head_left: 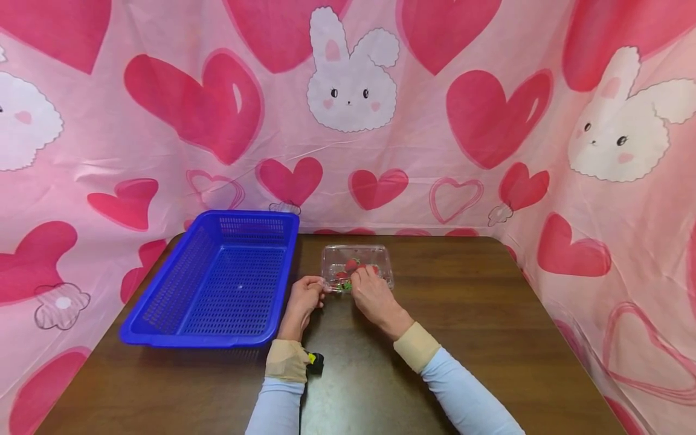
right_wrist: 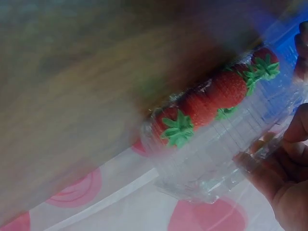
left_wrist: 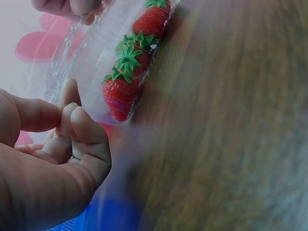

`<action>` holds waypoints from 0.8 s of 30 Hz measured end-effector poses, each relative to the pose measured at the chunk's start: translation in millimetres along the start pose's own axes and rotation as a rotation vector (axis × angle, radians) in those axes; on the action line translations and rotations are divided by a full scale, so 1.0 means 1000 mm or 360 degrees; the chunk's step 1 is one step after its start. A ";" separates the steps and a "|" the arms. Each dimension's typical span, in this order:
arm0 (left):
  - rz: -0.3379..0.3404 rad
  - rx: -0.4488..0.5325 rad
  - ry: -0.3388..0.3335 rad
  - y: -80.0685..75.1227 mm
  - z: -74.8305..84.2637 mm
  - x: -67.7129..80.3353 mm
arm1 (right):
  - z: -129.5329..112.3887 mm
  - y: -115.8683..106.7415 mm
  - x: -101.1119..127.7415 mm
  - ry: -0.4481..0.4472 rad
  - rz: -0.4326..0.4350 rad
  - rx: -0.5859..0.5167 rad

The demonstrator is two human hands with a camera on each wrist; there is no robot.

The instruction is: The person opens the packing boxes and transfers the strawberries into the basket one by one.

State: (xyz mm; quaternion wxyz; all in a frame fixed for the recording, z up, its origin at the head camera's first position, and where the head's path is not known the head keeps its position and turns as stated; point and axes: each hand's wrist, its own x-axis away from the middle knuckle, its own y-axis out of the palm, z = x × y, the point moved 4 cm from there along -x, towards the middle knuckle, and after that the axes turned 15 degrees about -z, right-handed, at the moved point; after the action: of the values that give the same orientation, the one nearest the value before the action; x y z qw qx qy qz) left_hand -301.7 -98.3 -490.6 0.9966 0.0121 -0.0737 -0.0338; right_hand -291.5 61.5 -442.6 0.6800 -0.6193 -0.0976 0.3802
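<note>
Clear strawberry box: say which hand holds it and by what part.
Both hands hold the clear strawberry box. The left hand pinches its near left corner edge; the right hand grips its near rim, fingers over the top.

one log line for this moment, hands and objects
left hand: pinches clamshell edge | right hand: grips clamshell | strawberries: inside | blue basket: left, apart

A dark wooden worktop [head_left: 489, 338] stands in even light. Pink cloth [head_left: 451, 151] printed with red hearts and white rabbits hangs behind its far and side edges.
</note>
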 end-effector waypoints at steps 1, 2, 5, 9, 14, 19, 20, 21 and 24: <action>0.0004 0.0001 -0.0003 0.000 -0.001 0.000 | 0.000 0.000 0.000 -0.0022 -0.0024 0.0010; 0.0008 0.0002 -0.0004 -0.001 -0.001 0.000 | 0.000 0.000 -0.001 -0.0047 -0.0049 0.0022; 0.0019 0.0000 0.0001 -0.002 -0.001 0.000 | 0.001 -0.001 -0.002 -0.0136 -0.0119 0.0078; 0.0023 -0.0006 -0.0002 -0.003 0.000 0.001 | 0.001 -0.004 -0.002 -0.0228 -0.0167 0.0177; 0.0033 -0.0021 -0.0012 -0.003 0.001 0.002 | 0.000 -0.006 -0.001 -0.0276 -0.0179 0.0278; 0.0030 -0.0034 -0.0009 -0.003 -0.001 0.002 | -0.001 -0.006 0.001 -0.0266 -0.0183 0.0313; 0.0033 -0.0038 -0.0010 -0.003 -0.001 0.002 | -0.001 -0.006 0.001 -0.0263 -0.0187 0.0323; 0.0038 -0.0040 -0.0013 -0.003 -0.001 0.002 | -0.001 -0.006 0.000 -0.0263 -0.0191 0.0329; 0.0047 -0.0053 -0.0017 -0.003 -0.001 0.001 | -0.001 -0.007 -0.001 -0.0264 -0.0206 0.0323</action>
State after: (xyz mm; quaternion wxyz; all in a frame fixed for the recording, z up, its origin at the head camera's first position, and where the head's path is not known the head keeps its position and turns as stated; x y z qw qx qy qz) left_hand -300.8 -101.6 -492.1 0.9967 -0.0059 -0.0785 -0.0204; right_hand -288.4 60.6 -435.8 0.7517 -0.5062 -0.1543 0.3935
